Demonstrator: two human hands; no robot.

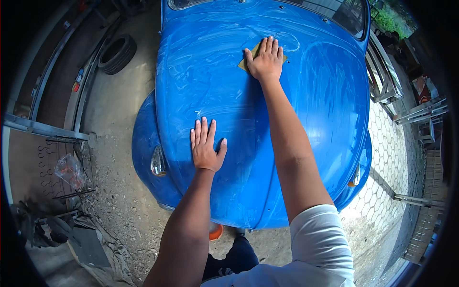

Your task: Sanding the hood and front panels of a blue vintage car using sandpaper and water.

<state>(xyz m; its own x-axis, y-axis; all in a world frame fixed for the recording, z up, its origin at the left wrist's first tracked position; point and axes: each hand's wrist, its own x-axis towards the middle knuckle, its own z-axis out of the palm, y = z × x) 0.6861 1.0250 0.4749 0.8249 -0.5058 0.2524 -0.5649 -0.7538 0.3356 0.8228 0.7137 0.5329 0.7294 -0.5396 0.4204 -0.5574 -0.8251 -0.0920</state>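
Observation:
The blue car hood (224,138) fills the middle of the head view, streaked with whitish smears. My right hand (267,62) reaches far up the hood, its palm pressing a thin yellowish-green sheet (245,63) against the paint. Only the sheet's edges show around the hand; whether it is cloth or abrasive paper I cannot tell. Lower and to the left, my left hand (206,148) rests on the hood with its fingers stretched out and nothing in it.
A windshield (337,14) borders the hood at the top right. A headlight (158,161) sits on the left fender. A tire (117,54) lies on the ground at left, near metal frames. Below the hood is an orange container (216,232). Metal racks (385,81) stand at right.

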